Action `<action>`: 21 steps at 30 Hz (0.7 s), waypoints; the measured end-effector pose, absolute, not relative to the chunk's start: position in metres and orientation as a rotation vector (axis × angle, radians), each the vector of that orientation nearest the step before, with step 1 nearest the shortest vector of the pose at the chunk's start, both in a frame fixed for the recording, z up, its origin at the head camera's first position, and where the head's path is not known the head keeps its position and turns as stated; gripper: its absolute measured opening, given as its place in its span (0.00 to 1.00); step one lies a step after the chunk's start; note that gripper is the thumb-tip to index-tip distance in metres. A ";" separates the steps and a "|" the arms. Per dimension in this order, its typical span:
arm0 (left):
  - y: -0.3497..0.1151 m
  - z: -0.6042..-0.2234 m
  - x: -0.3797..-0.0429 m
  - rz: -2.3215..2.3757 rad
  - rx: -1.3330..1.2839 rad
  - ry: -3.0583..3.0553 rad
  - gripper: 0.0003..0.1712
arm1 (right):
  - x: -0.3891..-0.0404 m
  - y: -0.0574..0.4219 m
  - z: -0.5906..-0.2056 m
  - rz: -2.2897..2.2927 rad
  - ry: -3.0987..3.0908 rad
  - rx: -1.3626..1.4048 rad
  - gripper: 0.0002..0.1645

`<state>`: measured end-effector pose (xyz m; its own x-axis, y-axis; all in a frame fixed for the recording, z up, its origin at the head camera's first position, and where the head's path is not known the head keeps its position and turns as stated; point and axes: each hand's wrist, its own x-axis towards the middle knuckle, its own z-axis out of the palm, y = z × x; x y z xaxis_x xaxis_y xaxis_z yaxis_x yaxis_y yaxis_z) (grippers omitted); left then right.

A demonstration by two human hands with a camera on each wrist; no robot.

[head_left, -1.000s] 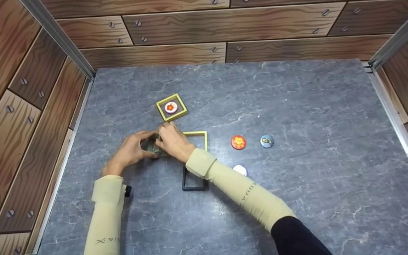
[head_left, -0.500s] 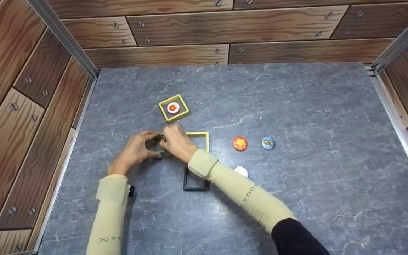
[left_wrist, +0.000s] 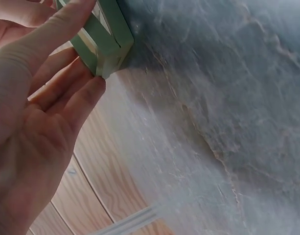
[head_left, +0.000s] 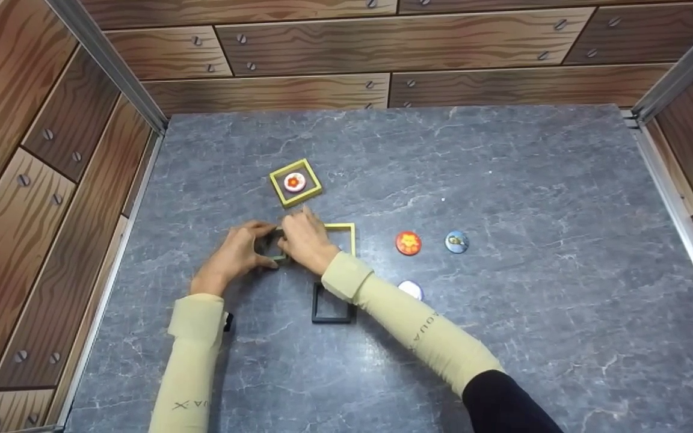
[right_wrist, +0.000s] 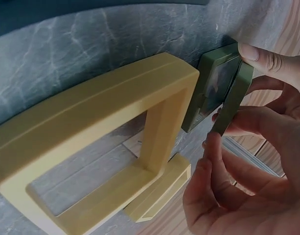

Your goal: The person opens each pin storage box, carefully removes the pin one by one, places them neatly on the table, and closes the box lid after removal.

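My left hand grips a small green display frame by its outer edge, thumb and fingers on either side. In the right wrist view two green parts stand at an angle to each other, with clear film in one. My right hand pinches one part with its fingertips. Its back hides most of the green frame in the head view. Just right of the hands is a larger yellow frame, partly covered by the right hand. Beyond them, a yellow frame surrounds a flower badge.
A black frame lies nearer, partly beneath the right forearm. To the right are a red badge, a blue badge and a white disc, half hidden by the sleeve. Wood-patterned walls border the grey marbled table.
Both hands have shifted slightly right with the green frame, and more of its inside shows between them. The badges and other frames keep their places; the head view has tilted a little.
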<state>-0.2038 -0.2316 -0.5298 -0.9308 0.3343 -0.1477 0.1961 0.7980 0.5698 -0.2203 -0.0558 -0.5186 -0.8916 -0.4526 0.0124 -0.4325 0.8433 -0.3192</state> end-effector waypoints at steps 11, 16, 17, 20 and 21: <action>-0.222 -0.530 -0.202 0.735 0.502 2.834 0.43 | -0.219 -0.057 -0.525 -0.407 2.954 -0.647 0.16; -0.221 -0.529 -0.201 0.723 0.488 2.851 0.42 | -0.220 -0.055 -0.527 -0.434 2.970 -0.671 0.15; -0.221 -0.529 -0.201 0.715 0.492 2.854 0.42 | -0.220 -0.055 -0.527 -0.425 2.980 -0.678 0.15; -0.220 -0.529 -0.201 0.695 0.504 2.854 0.42 | -0.220 -0.054 -0.527 -0.390 2.993 -0.693 0.15; -0.220 -0.530 -0.201 0.684 0.512 2.855 0.42 | -0.220 -0.054 -0.527 -0.380 2.994 -0.696 0.15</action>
<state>-0.2011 -0.2196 -0.5299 -0.9283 0.3640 -0.0755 0.2902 0.8365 0.4648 -0.2202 -0.0536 -0.5270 -0.8980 -0.4398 0.0121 -0.4289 0.8688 -0.2474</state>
